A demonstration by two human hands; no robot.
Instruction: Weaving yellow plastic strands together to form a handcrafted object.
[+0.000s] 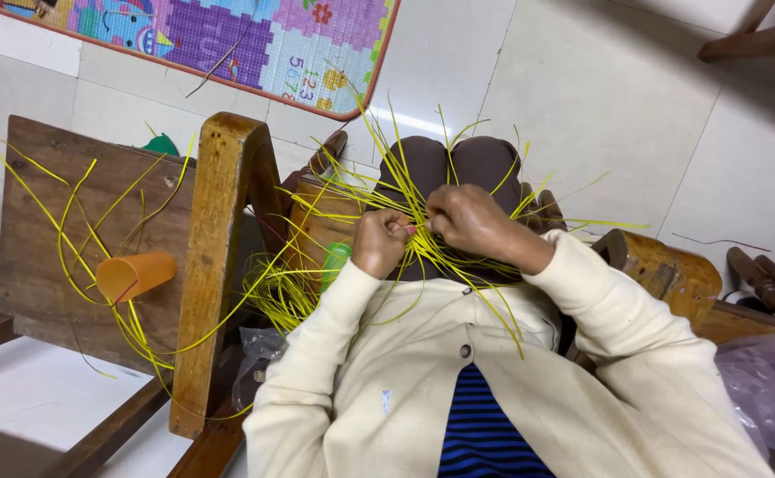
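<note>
A loose bundle of thin yellow strips point(378, 190) fans out over my lap and knees, with long ends trailing left over a wooden chair point(219, 239). My left hand point(380, 242) is closed around some strips near the bundle's middle. My right hand point(467, 219) pinches strips right beside it, the fingertips of both hands meeting. I wear a cream cardigan and dark brown trousers.
An orange plastic cup point(135, 274) lies on its side on the chair seat among the strips. A green object point(335, 258) sits by my left wrist. A colourful play mat point(228, 40) lies on the tiled floor. A wooden armrest point(666, 265) is at right, a plastic bag point(772, 381) below it.
</note>
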